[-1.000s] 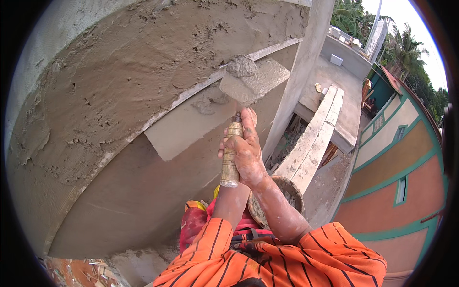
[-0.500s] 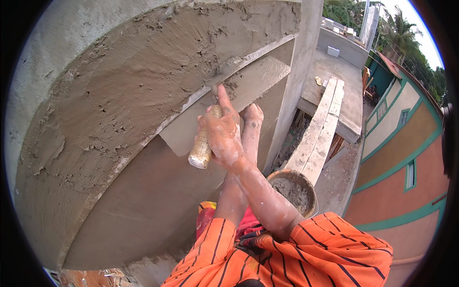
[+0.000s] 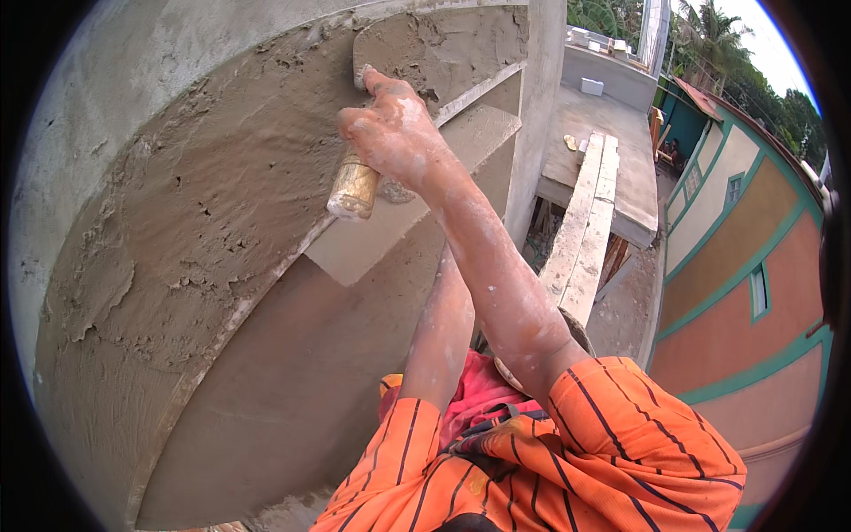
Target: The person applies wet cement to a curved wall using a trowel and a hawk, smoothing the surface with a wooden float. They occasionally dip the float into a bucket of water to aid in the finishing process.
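Note:
My right hand (image 3: 394,124) is closed round the pale, worn wooden handle of a trowel (image 3: 353,188). Its index finger stretches along toward the blade, which appears to lie against the wet mortar (image 3: 204,168) on the upper wall; mortar on the blade makes its outline hard to read. Lower down, a flat mortar board (image 3: 355,253) lies slanted along the pale lower edge (image 3: 239,310) of the plastered band, with a lump of mortar on it. My left forearm (image 3: 441,328) reaches up toward this board, passing behind my right forearm. My left hand and its fingers are hidden there.
Smooth grey-brown plaster (image 3: 292,399) fills the recess below the band. A mortar bucket (image 3: 578,330) stands right, partly behind my right arm. Beyond it, long wooden planks (image 3: 576,239) rest toward a concrete ledge (image 3: 585,115). A painted building (image 3: 780,310) stands far right.
My right hand has moved up and left with the trowel, from the board onto the mortar above. My left hand, visible under the board before, is now covered by my right forearm.

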The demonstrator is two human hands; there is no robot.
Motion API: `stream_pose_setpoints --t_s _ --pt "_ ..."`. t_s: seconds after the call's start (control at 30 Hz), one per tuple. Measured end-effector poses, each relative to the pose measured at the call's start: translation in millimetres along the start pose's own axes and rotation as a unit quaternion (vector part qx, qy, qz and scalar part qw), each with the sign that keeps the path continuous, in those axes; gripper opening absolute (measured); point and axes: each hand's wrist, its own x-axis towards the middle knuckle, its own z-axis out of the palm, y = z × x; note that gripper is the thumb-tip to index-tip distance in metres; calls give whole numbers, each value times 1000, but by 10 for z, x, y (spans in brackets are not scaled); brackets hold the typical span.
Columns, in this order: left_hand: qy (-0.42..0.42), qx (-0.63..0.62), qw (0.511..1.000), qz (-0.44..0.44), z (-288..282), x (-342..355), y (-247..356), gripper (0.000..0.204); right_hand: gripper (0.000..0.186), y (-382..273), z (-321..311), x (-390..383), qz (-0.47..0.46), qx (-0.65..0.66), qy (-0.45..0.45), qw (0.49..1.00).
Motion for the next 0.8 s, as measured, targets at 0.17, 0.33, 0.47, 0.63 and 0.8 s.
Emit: stream_pose_setpoints --t_s 0.17,0.33,0.47,0.63,0.8 --pt "-20 -12 999 29 111 216 109 58 64 -266 233 -131 9 -99 -25 995" --pt "-15 -7 998 57 168 486 336 59 81 -497 488 -716 -22 -33 -88 995" --pt "-6 -11 996 86 353 804 548 60 83 -350 711 -1188 -65 97 -40 992" --pt "20 -15 990 139 647 1401 871 60 81 -60 707 -1032 38 245 19 969" --pt "8 -33 983 181 1162 1834 1203 61 81 -131 343 -368 94 164 -29 982"
